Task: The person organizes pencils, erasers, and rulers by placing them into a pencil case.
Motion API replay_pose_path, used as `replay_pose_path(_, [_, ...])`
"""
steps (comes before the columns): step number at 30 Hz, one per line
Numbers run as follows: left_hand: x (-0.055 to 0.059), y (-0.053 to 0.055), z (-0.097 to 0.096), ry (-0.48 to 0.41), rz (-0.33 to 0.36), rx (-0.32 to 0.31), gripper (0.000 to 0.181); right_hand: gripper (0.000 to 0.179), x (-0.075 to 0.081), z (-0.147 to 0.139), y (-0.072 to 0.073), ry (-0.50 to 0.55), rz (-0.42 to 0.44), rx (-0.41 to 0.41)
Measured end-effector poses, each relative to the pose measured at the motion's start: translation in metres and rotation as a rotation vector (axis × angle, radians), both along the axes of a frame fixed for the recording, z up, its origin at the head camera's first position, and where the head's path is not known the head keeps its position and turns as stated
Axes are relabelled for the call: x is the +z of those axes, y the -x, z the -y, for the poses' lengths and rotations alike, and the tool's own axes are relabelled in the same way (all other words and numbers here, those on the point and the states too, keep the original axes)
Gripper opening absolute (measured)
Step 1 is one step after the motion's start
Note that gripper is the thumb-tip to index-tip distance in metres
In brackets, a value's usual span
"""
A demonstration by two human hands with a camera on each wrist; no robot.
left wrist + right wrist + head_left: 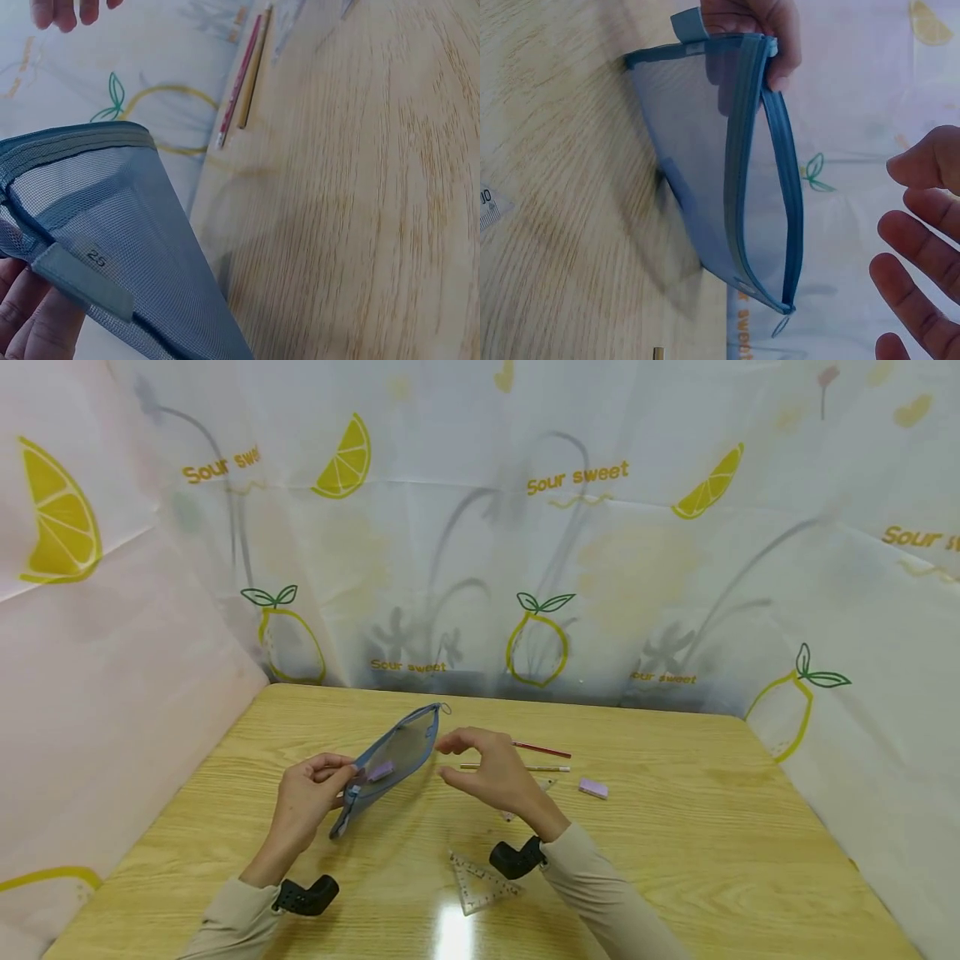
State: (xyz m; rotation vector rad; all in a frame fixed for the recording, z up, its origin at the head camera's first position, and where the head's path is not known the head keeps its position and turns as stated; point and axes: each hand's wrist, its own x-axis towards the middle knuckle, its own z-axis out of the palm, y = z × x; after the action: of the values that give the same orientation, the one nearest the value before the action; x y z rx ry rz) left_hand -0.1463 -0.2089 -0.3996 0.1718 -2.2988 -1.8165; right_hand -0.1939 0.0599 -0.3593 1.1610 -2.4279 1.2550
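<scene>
A beige sleeve [603,889] leads to a right hand [495,770], thumb and fingers apart, holding nothing. At its nine o'clock, the left hand [307,795] pinches a blue mesh zip pouch [408,750], a purple eraser [381,771] inside, apparently to keep its mouth gaping.

Head view forward and down, wrist views close, sharing the pouch [402,755]

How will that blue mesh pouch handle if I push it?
The pouch is probably light and floppy, being thin see-through mesh. Its open rim may fold or sag, since the left hand grips only one end.
</scene>
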Motion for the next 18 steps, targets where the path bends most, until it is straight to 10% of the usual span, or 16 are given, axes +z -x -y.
replay_pose_path(18, [0.001,-0.001,0.004,0.013,-0.016,0.003,0.023,0.023,0.011,-0.028,-0.001,0.087,-0.104,-0.028])
